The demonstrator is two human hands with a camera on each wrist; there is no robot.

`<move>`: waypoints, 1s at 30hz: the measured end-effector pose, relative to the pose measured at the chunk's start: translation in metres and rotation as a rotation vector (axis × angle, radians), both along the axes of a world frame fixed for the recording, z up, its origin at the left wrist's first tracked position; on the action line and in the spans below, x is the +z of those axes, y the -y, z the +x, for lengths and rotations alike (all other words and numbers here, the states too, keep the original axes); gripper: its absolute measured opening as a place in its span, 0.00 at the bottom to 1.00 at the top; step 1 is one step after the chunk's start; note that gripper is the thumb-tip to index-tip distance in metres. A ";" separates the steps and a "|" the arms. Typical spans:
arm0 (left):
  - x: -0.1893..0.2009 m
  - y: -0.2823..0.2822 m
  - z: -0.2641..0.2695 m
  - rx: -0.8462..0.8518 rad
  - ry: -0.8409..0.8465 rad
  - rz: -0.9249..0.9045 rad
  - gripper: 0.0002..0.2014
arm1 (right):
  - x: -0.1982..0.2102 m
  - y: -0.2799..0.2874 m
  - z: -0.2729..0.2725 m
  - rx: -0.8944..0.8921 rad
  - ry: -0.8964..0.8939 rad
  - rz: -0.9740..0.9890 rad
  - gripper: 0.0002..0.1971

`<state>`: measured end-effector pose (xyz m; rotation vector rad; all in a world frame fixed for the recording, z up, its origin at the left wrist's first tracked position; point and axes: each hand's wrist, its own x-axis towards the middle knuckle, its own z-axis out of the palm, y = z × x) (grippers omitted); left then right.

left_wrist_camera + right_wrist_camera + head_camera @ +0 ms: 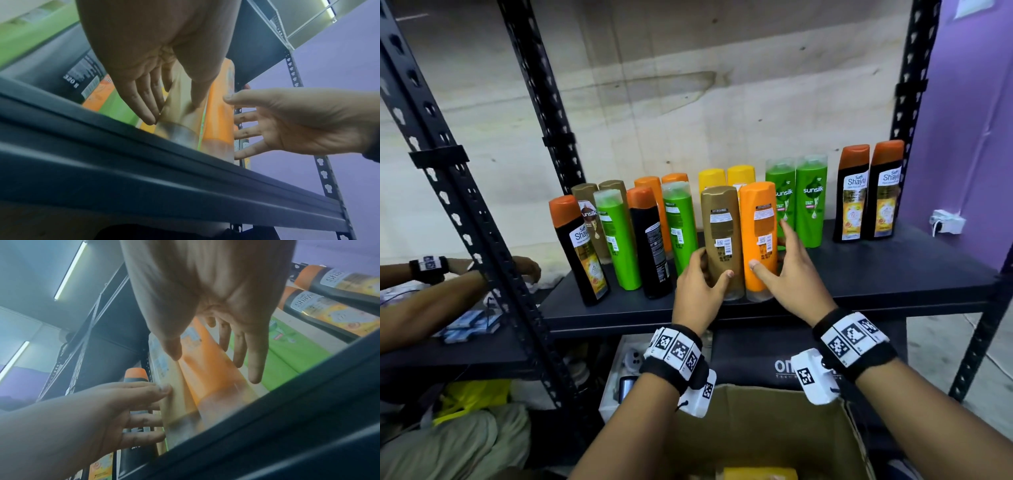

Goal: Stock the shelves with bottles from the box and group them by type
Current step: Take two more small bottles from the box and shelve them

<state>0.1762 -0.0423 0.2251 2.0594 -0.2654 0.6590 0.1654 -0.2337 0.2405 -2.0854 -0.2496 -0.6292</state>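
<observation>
A gold bottle (722, 236) and an orange bottle (758, 240) stand side by side, back labels toward me, near the front of the black shelf (859, 284). My left hand (705, 277) grips the gold bottle (180, 113), thumb on its front and fingers round its left side. My right hand (774, 260) holds the orange bottle (209, 369), thumb on the front and fingers behind its right side. Below my wrists is the cardboard box (756, 438), with something yellow (760, 474) showing at its bottom edge.
Behind and to the left stand mixed bottles: green (616, 240), black with orange caps (582, 253), gold, orange and yellow (726, 176). Two green sunsilk bottles (796, 202) and two black Shayla bottles (866, 195) stand at the right. Another person's arms (448, 291) reach in at the left.
</observation>
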 end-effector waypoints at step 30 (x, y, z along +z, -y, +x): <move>0.052 0.033 0.035 0.150 -0.228 0.112 0.30 | 0.036 -0.017 0.051 -0.147 -0.132 -0.059 0.50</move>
